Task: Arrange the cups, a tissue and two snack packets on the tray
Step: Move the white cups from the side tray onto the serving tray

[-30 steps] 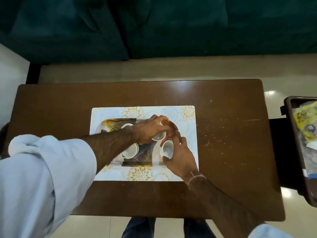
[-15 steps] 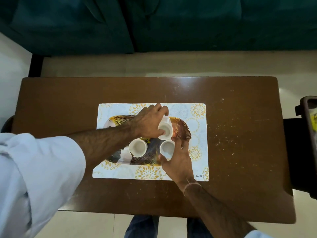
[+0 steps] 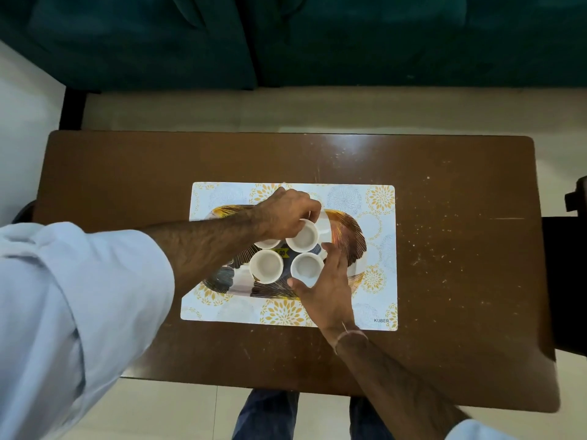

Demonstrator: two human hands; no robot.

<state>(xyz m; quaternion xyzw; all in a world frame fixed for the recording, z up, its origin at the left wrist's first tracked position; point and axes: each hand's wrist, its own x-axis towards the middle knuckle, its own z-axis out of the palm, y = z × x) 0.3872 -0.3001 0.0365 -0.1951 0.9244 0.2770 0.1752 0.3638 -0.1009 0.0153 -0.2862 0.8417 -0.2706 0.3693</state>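
Four white cups were seen on the oval tray (image 3: 347, 236), mouths turned up, set in a tight square. The tray's long axis ran left to right along the placemat (image 3: 378, 281) on the brown table (image 3: 444, 281). The far right cup (image 3: 303, 235) was gripped at its rim by the curled fingers of the left hand (image 3: 286, 214) — the far left cup (image 3: 268, 243) was mostly hidden beneath it. The near right cup (image 3: 307, 265) was touched by the half-open right hand (image 3: 327, 290), thumb and fingers spread around it. The near left cup (image 3: 266, 266) was left free.
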